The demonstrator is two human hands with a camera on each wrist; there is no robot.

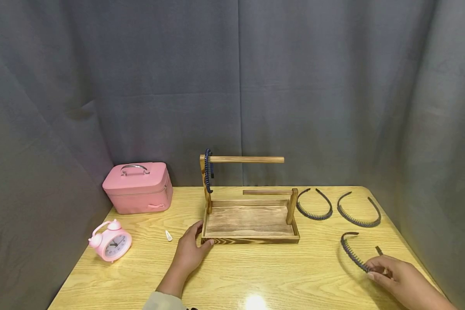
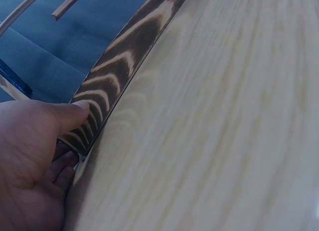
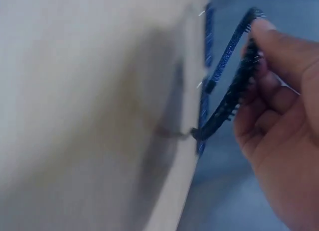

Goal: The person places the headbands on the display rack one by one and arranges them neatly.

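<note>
A wooden rack (image 1: 252,240) with a shallow tray base and two horizontal bars stands mid-table. My left hand (image 1: 191,249) grips its front left corner, thumb on the dark-grained front board (image 2: 107,86) and fingers around the side. On the upper bar, against the left post, hangs a dark blue toothed headband (image 1: 207,172). At the right, my right hand (image 1: 395,275) pinches another dark toothed headband (image 1: 352,254) between thumb and fingers, held above the table. In the right wrist view that headband (image 3: 234,91) shows its teeth and both tips.
Two more dark headbands, one nearer the rack (image 1: 314,216) and one farther right (image 1: 360,222), lie at the table's back right. A pink case (image 1: 137,189), a pink alarm clock (image 1: 112,243) and a small white hair clip (image 1: 168,235) are on the left. Grey curtains surround the table.
</note>
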